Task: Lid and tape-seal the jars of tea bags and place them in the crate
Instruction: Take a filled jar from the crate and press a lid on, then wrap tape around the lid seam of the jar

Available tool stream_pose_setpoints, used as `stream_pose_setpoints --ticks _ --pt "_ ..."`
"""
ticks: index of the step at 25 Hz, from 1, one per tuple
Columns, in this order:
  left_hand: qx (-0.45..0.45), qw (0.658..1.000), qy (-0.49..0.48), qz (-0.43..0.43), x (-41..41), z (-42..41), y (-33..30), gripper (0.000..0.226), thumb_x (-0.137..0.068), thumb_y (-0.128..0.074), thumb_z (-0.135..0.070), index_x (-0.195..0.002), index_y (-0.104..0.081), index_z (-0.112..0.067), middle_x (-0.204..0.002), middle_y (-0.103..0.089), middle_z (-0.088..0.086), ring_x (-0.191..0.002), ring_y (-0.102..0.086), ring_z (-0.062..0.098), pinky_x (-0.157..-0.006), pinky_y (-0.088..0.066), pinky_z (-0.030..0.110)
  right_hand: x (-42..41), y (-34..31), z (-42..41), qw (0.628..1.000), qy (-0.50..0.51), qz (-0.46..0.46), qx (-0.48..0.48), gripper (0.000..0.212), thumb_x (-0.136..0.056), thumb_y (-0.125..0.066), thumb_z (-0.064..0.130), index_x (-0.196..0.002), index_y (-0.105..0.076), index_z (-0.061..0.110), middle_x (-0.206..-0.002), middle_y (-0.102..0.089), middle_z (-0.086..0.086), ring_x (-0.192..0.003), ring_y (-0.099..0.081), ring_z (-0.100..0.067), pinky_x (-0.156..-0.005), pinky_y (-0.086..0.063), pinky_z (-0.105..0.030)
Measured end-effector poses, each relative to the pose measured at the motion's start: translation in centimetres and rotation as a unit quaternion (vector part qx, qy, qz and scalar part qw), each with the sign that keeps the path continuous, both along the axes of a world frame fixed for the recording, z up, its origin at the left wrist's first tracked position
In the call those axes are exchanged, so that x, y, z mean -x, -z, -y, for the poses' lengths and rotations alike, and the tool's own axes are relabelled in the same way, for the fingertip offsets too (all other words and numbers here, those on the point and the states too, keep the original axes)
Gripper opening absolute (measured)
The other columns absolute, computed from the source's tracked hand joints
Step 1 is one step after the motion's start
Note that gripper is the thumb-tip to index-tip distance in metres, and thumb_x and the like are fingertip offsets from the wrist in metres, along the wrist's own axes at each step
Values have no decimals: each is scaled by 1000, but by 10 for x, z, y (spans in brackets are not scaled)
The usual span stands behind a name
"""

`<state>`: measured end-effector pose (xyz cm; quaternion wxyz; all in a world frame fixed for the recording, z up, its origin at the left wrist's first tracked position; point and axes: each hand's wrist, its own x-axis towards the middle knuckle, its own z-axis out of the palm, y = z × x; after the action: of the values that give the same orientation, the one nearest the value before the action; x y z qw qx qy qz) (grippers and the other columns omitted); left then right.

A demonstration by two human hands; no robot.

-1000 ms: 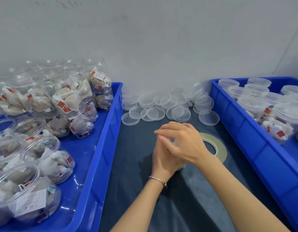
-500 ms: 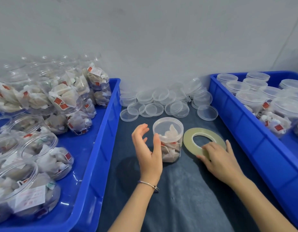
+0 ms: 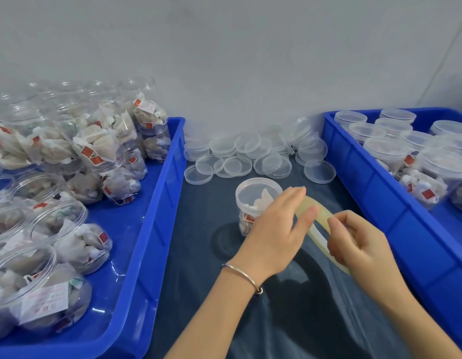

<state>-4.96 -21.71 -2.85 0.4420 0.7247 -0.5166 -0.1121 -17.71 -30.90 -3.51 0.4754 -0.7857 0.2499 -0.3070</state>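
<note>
- While lifted off the table [image 3: 198, 255], held between both hands: tape roll [image 3: 315, 230], tilted on edge.
- Left hand [image 3: 276, 229]: fingers half spread and fairly straight, thumb pressed to the roll's near rim, fingertips reaching over its top.
- Right hand [image 3: 359, 244]: fingers curled, pinching the roll's right side; whether a loose tape end is caught there cannot be told.
- Just behind the left hand, partly hidden by it: lidded jar [image 3: 256, 200] of tea bags, upright on the dark cloth.
- Farther back against the wall: scatter of loose clear lids [image 3: 237, 165].
- Left: blue crate [image 3: 157, 229] crowded with open jars [image 3: 69, 229].
- Right: second blue crate [image 3: 380, 193] with lidded jars [image 3: 388, 151], rim close to the right hand.
- Open cloth only toward the near edge, between the two forearms and the crates.
</note>
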Motion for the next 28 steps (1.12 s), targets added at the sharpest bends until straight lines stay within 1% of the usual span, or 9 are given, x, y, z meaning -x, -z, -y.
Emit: stream_pose_setpoints --ticks 4,8,10,13,15,18,22,25,28 --pt "44 999 -20 0 4 -4 -3 45 -100 -46 -25 -141 -43 -9 -145 -44 0 -133 -34 3 -108 -22 8 -7 -2 -7 1000 16 3 20 30 -87 -53 38 -74 -55 11 -51 -42 -16 -46 -33 -11 -43 -29 -19" --pt "147 986 -74 30 7 -6 -2 28 -94 -58 -11 -121 -64 -5 -124 -62 4 -115 -54 7 -100 -41 20 -13 -4 -12 999 27 14 44 45 -79 -49 54 -75 -54 10 -48 -37 -8 -45 -30 -9 -43 -27 -21" --pt "197 974 -91 72 10 -5 2 20 -89 -63 -6 -107 -71 -2 -109 -67 6 -100 -59 7 -91 -46 17 -14 -3 -12 998 43 7 54 47 -78 -46 59 -76 -53 12 -49 -40 -9 -45 -31 -12 -45 -31 -25" --pt "236 960 -120 91 12 -4 4 9 -82 -71 -6 -90 -74 -3 -92 -68 3 -86 -59 6 -81 -50 19 -14 -1 -11 997 34 -27 67 35 -96 -35 46 -83 -51 18 -63 -55 -7 -54 -45 -20 -57 -43 -40" --pt "230 963 -132 47 12 -4 4 6 -79 -74 -8 -85 -75 -6 -86 -68 0 -81 -60 6 -77 -50 20 -12 1 -11 996 27 -46 77 26 -88 -28 35 -86 -49 21 -67 -59 1 -60 -50 -19 -61 -43 -43" --pt "184 971 -143 -52 12 -4 -1 2 -82 -72 -12 -81 -72 -9 -82 -65 -3 -75 -61 9 -73 -51 24 -10 3 -16 992 23 -52 116 28 -83 -27 34 -90 -49 18 -65 -56 -8 -59 -50 -22 -59 -42 -43" --pt "75 990 -121 -2 18 -6 -9 10 -96 -55 -16 -87 -58 -11 -86 -52 -7 -75 -48 6 -69 -39 20 -10 1 -15 986 -9 -63 155 32 -84 -22 48 -96 -40 24 -71 -56 -4 -57 -49 -23 -51 -40 -42" --pt "141 985 -30 -90 23 -16 -24 14 -97 -49 -16 -84 -51 -22 -79 -50 -11 -67 -49 -2 -66 -37 10 -10 4 -2 989 8 -89 119 16 -93 -29 44 -100 -34 30 -60 -52 -16 -48 -46 -23 -53 -43 -47" --pt "165 980 -47 -96 14 -18 -33 3 -93 -58 -24 -94 -56 -27 -86 -54 -15 -77 -54 -4 -67 -42 9 -3 4 4 993 36 -61 91 13 -87 -31 48 -98 -35 41 -57 -52 -8 -47 -44 -11 -49 -37 -32"
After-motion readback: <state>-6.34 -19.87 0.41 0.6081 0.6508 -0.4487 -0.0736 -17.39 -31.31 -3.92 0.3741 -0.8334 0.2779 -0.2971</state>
